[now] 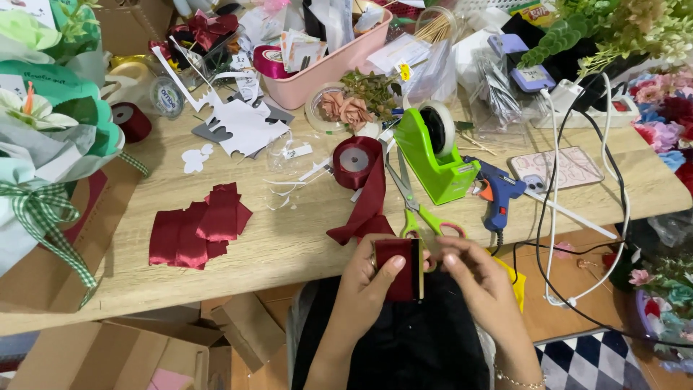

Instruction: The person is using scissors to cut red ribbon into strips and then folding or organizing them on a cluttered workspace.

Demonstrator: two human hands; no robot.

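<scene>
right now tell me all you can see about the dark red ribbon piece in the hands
The folded piece of dark red satin ribbon is glossy, roughly rectangular and upright, with a pale strip along its right edge. It is held in front of the wooden table's edge, over a dark lap. The left hand pinches it, thumb across the front; the right hand touches its right side.

two hands, the left hand (364,278) and the right hand (480,278), share one folded ribbon piece (397,269). the table (289,238) carries one ribbon spool (355,162), one pile of cut ribbon squares (198,225) and one pair of scissors (415,206). there is also one tape dispenser (433,153), one glue gun (497,193), one pink basket (328,68) and one phone (557,168).
</scene>
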